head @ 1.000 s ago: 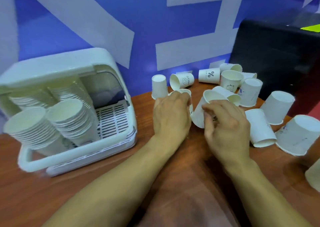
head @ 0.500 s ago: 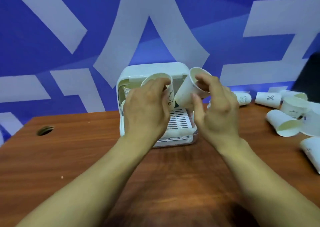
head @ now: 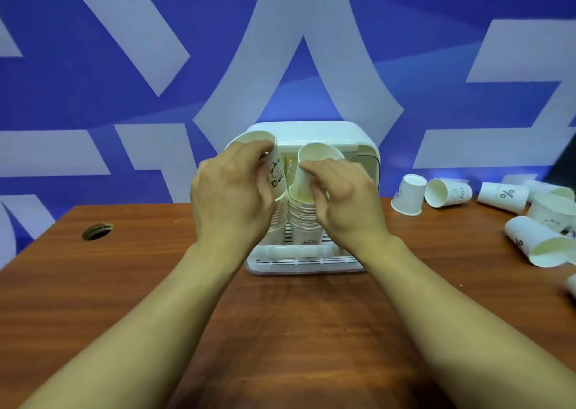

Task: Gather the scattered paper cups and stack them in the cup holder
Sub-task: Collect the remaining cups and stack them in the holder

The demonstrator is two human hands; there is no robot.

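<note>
Two cups (head: 276, 171) gripped over cup holder (head: 311, 131): left hand (head: 230, 196), right hand (head: 346, 203).

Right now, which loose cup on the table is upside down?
The leftmost loose cup, nearest the cup holder: base up, rim down. The cup beside it lies sideways.

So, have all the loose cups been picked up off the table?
No, several paper cups lie scattered on the table to the right of the cup holder.

I see a blue wall (head: 46, 90) painted with broad pale angular shapes, right behind a reddish-brown wooden table (head: 124, 299). A round hole (head: 97, 231) sits near the table's far left corner.
</note>
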